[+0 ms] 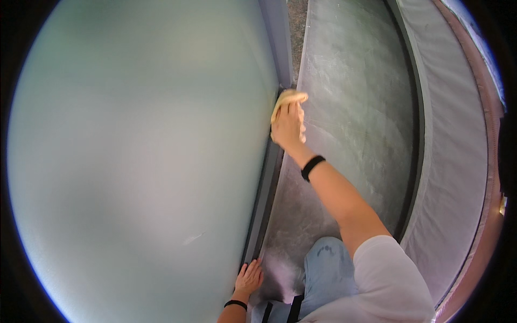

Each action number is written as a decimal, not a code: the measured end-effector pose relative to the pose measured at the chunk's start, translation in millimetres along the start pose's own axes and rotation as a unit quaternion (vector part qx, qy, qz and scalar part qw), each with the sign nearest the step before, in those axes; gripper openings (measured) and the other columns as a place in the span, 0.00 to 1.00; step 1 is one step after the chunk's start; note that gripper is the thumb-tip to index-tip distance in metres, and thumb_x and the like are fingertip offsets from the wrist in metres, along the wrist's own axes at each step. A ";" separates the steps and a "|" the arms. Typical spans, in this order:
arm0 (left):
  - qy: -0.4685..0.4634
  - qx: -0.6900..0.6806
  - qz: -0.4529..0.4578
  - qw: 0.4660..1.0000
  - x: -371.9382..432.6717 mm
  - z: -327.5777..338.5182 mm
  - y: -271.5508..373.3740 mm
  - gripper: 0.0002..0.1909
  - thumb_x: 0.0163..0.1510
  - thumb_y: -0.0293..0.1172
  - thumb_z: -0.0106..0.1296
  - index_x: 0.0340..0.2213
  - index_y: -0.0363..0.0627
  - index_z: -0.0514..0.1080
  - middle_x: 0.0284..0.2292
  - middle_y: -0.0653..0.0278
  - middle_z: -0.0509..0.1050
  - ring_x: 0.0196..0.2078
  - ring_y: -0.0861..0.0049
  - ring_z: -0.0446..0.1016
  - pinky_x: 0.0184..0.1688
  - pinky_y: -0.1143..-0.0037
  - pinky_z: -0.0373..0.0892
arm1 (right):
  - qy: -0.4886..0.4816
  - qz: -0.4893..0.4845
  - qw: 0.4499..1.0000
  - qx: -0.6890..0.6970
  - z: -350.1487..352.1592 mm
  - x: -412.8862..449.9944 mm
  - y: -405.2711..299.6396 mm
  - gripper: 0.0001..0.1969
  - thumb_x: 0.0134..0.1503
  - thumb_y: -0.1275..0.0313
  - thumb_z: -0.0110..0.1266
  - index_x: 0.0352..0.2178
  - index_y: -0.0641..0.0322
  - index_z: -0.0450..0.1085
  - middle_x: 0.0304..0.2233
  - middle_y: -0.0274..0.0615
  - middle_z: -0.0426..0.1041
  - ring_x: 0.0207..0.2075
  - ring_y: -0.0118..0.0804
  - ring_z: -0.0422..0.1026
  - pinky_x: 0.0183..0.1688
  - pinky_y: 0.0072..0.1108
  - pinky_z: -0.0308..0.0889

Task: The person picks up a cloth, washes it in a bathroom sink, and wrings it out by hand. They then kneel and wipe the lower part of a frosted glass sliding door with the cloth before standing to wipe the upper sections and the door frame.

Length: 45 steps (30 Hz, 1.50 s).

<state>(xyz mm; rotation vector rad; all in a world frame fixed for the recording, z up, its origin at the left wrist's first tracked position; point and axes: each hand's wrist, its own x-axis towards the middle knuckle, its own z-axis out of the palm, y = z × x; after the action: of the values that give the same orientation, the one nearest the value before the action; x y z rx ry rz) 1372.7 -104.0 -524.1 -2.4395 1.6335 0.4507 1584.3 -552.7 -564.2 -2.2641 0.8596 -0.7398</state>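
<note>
My right hand (287, 128) presses a pale yellow cloth (291, 97) against the dark metal frame (261, 202), near the corner where a grey upright post (278, 44) meets it. Part of the cloth is bunched under the fingers. Lower in view, my left hand (249, 277) lies on the same frame with its fingers extended, and holds nothing. A large frosted glass panel (141, 161) fills the area left of the frame. Both wrists wear black bands.
A grey, smudged flat surface (355, 101) runs alongside the frame; my knee in blue jeans (329, 262) is over it. Beyond its dark curved edge stretches a band of grey fabric (452, 141) with brownish-pink trim (490, 141). Speckled brown stone (298, 36) shows behind the post.
</note>
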 end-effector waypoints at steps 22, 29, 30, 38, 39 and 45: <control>0.017 0.045 0.001 0.999 0.7 5.1 0.2 0.11 0.49 0.40 0.43 0.29 0.51 0.72 0.49 0.72 0.64 0.57 0.80 0.51 0.57 0.69 0.46 | 0.133 0.097 0.976 0.146 16.3 12.5 -4.7 0.15 0.51 0.79 0.37 0.42 0.68 0.56 0.41 0.57 0.59 0.44 0.55 0.58 0.48 0.37 0.52; 0.027 0.061 0.026 0.997 7.1 5.7 -1.6 0.10 0.49 0.40 0.44 0.29 0.49 0.71 0.50 0.71 0.63 0.56 0.77 0.50 0.55 0.67 0.50 | 0.069 0.136 0.974 0.169 41.8 -8.2 50.1 0.19 0.56 0.70 0.29 0.47 0.68 0.54 0.47 0.55 0.57 0.50 0.51 0.56 0.53 0.30 0.49; 0.031 0.063 0.031 0.997 10.0 6.8 -2.5 0.10 0.49 0.40 0.44 0.29 0.49 0.71 0.50 0.71 0.63 0.56 0.77 0.50 0.55 0.67 0.50 | 0.089 0.152 0.973 0.151 44.3 16.2 62.4 0.20 0.56 0.69 0.28 0.49 0.67 0.54 0.47 0.54 0.57 0.50 0.50 0.57 0.54 0.30 0.49; 0.015 0.063 0.011 0.998 -4.0 6.6 0.4 0.10 0.49 0.41 0.44 0.27 0.52 0.72 0.50 0.74 0.63 0.57 0.80 0.49 0.55 0.67 0.48 | 0.165 -0.016 0.915 0.368 -57.4 138.7 -66.6 0.19 0.54 0.67 0.27 0.44 0.69 0.55 0.42 0.50 0.58 0.44 0.45 0.57 0.49 0.27 0.52; 0.015 0.061 0.011 0.998 -4.0 9.6 -0.9 0.10 0.49 0.41 0.44 0.27 0.52 0.72 0.50 0.74 0.63 0.57 0.80 0.49 0.55 0.67 0.48 | 0.222 -0.141 0.922 0.284 -61.8 147.2 -66.9 0.17 0.53 0.68 0.30 0.41 0.70 0.56 0.39 0.53 0.58 0.42 0.50 0.57 0.47 0.30 0.53; 0.026 0.064 0.023 0.997 8.8 -1.9 -3.9 0.11 0.49 0.40 0.43 0.27 0.52 0.72 0.49 0.76 0.64 0.56 0.81 0.50 0.56 0.67 0.46 | 0.143 -0.013 0.970 0.194 -3.4 114.3 31.2 0.18 0.50 0.71 0.40 0.43 0.70 0.55 0.41 0.57 0.59 0.46 0.55 0.57 0.48 0.34 0.54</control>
<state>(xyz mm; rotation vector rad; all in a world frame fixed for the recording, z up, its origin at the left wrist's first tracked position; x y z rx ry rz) 1379.6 -110.8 -525.4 -2.3429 1.6859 0.2824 1642.6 -655.1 -551.4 -1.8501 0.7370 -1.1573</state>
